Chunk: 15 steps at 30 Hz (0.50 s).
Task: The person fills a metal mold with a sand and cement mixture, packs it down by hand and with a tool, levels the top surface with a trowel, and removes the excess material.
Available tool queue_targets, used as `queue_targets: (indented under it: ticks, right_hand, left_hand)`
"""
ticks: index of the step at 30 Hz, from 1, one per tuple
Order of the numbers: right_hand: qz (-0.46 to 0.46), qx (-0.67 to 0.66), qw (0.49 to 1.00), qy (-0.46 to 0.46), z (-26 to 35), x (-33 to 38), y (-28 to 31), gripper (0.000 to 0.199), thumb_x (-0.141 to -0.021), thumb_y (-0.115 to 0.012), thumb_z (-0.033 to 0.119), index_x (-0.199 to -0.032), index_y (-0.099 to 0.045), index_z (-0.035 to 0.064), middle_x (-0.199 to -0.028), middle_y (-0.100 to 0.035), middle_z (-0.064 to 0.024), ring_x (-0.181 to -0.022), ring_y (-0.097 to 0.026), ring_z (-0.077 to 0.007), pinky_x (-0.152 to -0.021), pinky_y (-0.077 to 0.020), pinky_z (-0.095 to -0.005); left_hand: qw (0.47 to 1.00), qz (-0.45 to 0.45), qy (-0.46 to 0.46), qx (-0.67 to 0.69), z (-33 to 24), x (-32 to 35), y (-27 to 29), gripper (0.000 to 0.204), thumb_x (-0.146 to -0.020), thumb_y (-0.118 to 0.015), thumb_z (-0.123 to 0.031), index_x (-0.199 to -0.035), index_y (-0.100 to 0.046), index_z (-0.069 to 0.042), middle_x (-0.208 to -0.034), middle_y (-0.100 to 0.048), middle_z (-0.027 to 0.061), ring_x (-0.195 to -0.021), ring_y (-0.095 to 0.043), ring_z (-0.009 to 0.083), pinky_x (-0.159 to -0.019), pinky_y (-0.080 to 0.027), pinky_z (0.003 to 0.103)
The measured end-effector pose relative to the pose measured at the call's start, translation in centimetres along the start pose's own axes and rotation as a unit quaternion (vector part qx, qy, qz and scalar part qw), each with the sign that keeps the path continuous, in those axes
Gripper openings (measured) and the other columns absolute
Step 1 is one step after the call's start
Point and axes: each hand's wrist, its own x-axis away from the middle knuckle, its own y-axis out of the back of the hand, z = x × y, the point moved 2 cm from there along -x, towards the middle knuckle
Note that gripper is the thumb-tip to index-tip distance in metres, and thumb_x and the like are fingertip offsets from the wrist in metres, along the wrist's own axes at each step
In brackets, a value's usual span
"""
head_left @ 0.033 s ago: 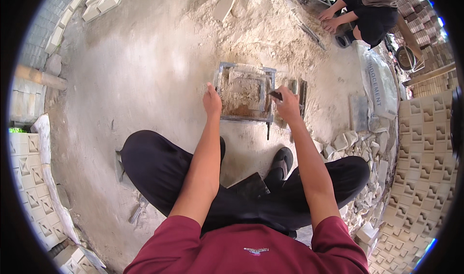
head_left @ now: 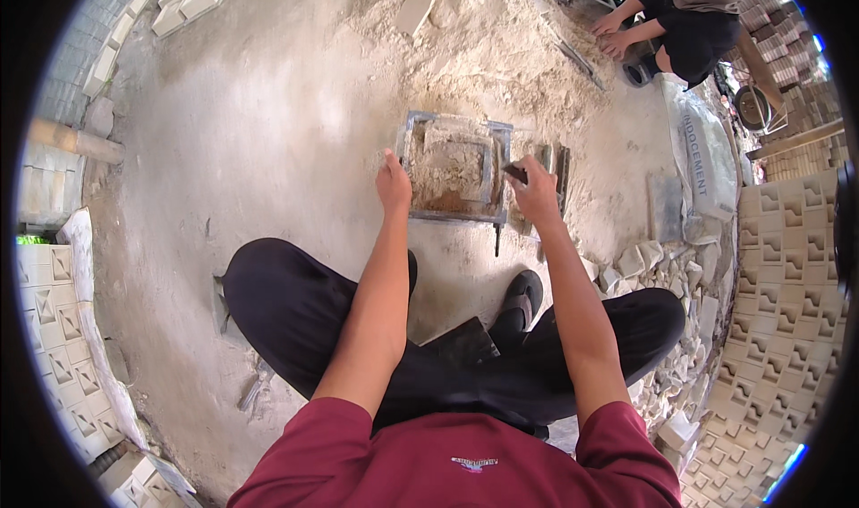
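On the floor in front of me lies a square grey metal mould frame (head_left: 452, 216), with pale, sandy material (head_left: 456, 168) inside it. My left hand (head_left: 393, 184) is closed at the frame's left side, its thumb pointing away from me; the curled fingers are partly hidden. Beyond the frame's right edge, my right hand (head_left: 536, 190) grips a small dark flat piece (head_left: 515, 173), whose exact kind I cannot make out. It sticks out leftward to the frame's right bar. Under and beside that hand are dark metal bars (head_left: 562, 181).
Loose sandy material (head_left: 501, 60) spreads beyond the frame, with a long metal tool (head_left: 580, 63) on it. A co-worker (head_left: 684, 38) crouches at the far right, hands low. Broken rubble (head_left: 667, 284) lies right, beside a wall of patterned blocks (head_left: 778, 284). More pale blocks (head_left: 54, 329) are stacked left.
My right hand and the dark piece have shifted very slightly away from me. My left hand stays at the frame's left side.
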Motion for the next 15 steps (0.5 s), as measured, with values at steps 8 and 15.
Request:
queue_targets:
  ticks: [8, 15]
  right_hand:
    - [0.028, -0.099, 0.995, -0.012, 1.3, -0.2, -0.7, 0.024, -0.080, -0.070, 0.012, -0.096, -0.053, 0.0057, -0.093, -0.066, -0.0145, -0.091, -0.063, -0.0334, -0.075, -0.0449, -0.0406]
    - [-0.009, -0.102, 0.994, -0.027, 0.3, -0.9, 0.2, 0.026, -0.079, -0.071, 0.009, -0.099, -0.054, 0.0051, -0.094, -0.066, -0.0159, -0.089, -0.065, -0.0345, -0.075, -0.0489, -0.0391]
  left_hand:
    - [0.995, -0.076, -0.038, 0.044, -0.3, 0.3, -0.6, 0.066, -0.099, -0.031, -0.049, -0.094, -0.063, 0.008, -0.093, -0.063, 0.0289, -0.091, -0.058, 0.0455, -0.081, -0.041, 0.049]
    - [0.998, -0.057, -0.023, 0.020, -0.5, 0.7, -0.6, 0.066, -0.098, -0.031, -0.050, -0.093, -0.062, 0.009, -0.090, -0.064, 0.0283, -0.090, -0.058, 0.0457, -0.080, -0.041, 0.049]
